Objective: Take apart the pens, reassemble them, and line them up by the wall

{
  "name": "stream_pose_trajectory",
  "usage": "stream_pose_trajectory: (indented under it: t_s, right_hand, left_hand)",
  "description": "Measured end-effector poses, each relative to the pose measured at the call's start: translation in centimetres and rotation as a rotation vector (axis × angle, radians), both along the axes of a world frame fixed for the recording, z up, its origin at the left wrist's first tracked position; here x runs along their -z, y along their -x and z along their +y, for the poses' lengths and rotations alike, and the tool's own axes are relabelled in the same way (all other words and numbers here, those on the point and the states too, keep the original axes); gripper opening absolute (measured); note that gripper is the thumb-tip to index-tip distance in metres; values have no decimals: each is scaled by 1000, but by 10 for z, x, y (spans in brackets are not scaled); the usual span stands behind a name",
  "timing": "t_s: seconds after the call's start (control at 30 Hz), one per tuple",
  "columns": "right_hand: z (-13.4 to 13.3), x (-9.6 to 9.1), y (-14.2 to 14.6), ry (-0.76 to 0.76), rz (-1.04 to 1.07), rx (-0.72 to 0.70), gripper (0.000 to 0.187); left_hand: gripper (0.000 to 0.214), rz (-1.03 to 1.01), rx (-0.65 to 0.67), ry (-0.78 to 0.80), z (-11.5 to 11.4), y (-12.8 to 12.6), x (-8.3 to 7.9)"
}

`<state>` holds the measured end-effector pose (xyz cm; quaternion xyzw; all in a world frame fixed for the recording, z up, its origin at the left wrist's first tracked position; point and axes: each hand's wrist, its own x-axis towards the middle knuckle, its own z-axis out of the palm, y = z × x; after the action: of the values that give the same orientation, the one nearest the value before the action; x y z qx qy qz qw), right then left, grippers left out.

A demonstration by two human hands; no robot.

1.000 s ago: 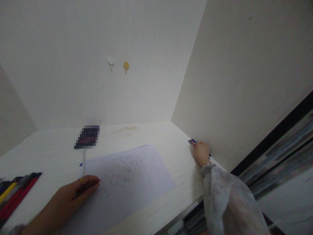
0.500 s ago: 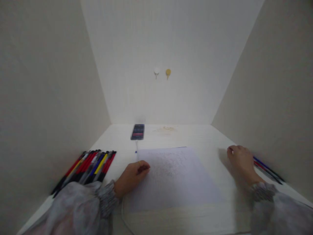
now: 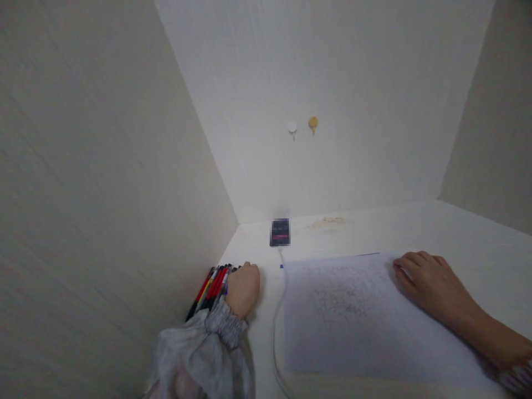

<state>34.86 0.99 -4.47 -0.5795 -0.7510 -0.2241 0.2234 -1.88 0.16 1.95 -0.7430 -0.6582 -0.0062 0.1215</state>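
My left hand (image 3: 243, 289) is over the right side of a row of pens (image 3: 211, 288) with red, yellow, grey and black barrels. Its fingers are curled down and closed, and what is in them is hidden behind the hand. The right-hand pens of the row are mostly covered by it. At the upper right edge of a white sheet of paper (image 3: 332, 343) lies my right hand (image 3: 432, 282), palm down, fingers loosely bent and the thumb apart. Nothing shows in it. Faint grey and brown marks spread over the upper part of the sheet.
A phone (image 3: 280, 232), its screen blurred, lies near the back wall, with a white cable (image 3: 274, 332) running from it down beside the paper. Two small hooks, one white (image 3: 292, 128) and one yellow (image 3: 313, 123), are on the back wall. Walls (image 3: 124, 166) enclose both sides.
My left hand has gone from the paper's left edge to the pens. My right hand has moved left from the right-side pens to the paper. The view has turned left.
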Motion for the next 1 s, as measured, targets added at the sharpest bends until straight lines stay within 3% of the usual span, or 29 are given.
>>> stream_pose_trajectory:
  t_s: [0.13, 0.37, 0.53, 0.67, 0.77, 0.83, 0.9, 1.0]
  right_hand:
    - [3, 5, -16, 3, 131, 83, 21]
    - [2, 8, -24, 71, 243, 108, 21]
    - [0, 6, -21, 99, 267, 95, 23]
    - [-2, -1, -22, 129, 322, 70, 23]
    - [-3, -15, -16, 160, 473, 32, 22]
    - [-6, -28, -2, 233, 622, -18, 23]
    - [-11, -44, 21, 347, 719, -139, 23]
    - [-22, -64, 67, 485, 814, -407, 29]
  left_hand:
    - [26, 19, -45, 24, 10, 9, 9]
    - [25, -78, -56, 43, 13, 5, 19]
    - [20, -258, -3, 95, 18, 3, 19]
    - [19, -477, 110, 170, 19, -2, 11]
    - [25, -708, 213, 274, 13, -11, 2]
    - [23, -1289, 275, 443, 6, -19, -2]
    - [19, -1695, 273, 578, -1, -28, -2]
    - [17, -1906, 188, 773, -9, -41, 4]
